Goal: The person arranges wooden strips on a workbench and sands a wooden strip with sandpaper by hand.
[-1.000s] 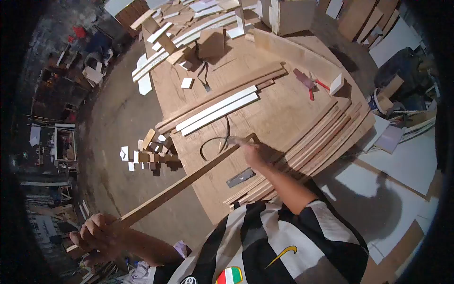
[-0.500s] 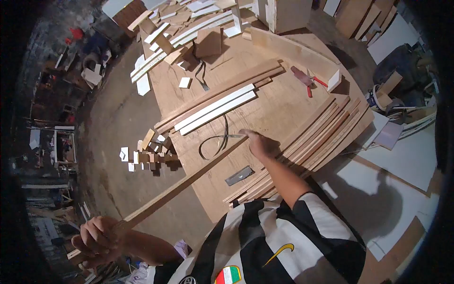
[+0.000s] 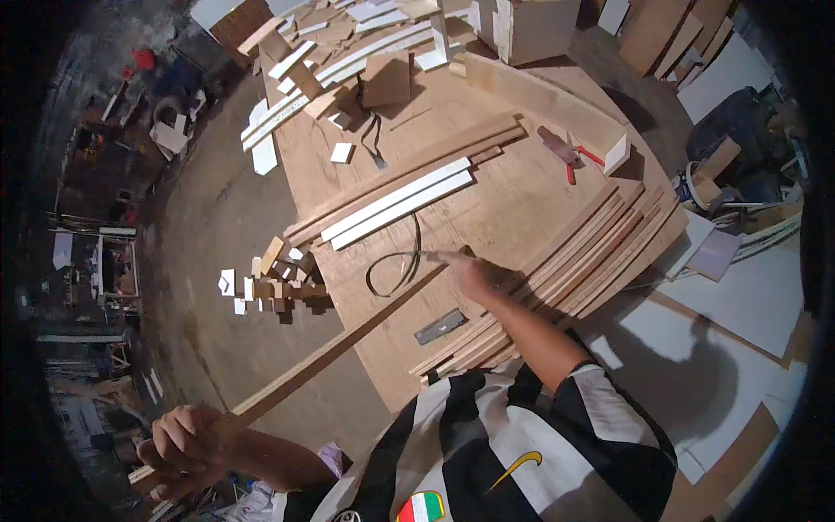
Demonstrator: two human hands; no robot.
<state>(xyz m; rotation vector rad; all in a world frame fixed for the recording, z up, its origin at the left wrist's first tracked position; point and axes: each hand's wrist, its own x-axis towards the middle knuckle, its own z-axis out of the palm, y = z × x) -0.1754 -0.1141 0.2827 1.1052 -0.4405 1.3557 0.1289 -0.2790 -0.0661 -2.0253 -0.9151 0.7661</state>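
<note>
Prob. positioning: L hand (image 3: 184, 448) wraps wood strip (image 3: 348, 337) past surface's (image 3: 496, 204) left edge; R hand (image 3: 472, 277) part-curled at other end, grip unclear. Next needs steady support.

Hard light from the left of the view brightens the table (image 3: 496, 209) and makes the white strips (image 3: 400, 202) almost glare, while dark shadows fall rightward from the floor blocks (image 3: 278, 287) and a broad, head-like one lies over the pale sheets (image 3: 739, 348). The left background sinks into grainy murk, its clutter hard to make out, and the fingertips of the right hand (image 3: 474, 277) look slightly smeared. Wide-lens distortion bows the outer boards (image 3: 591, 252), and black vignetting closes the corners.
</note>
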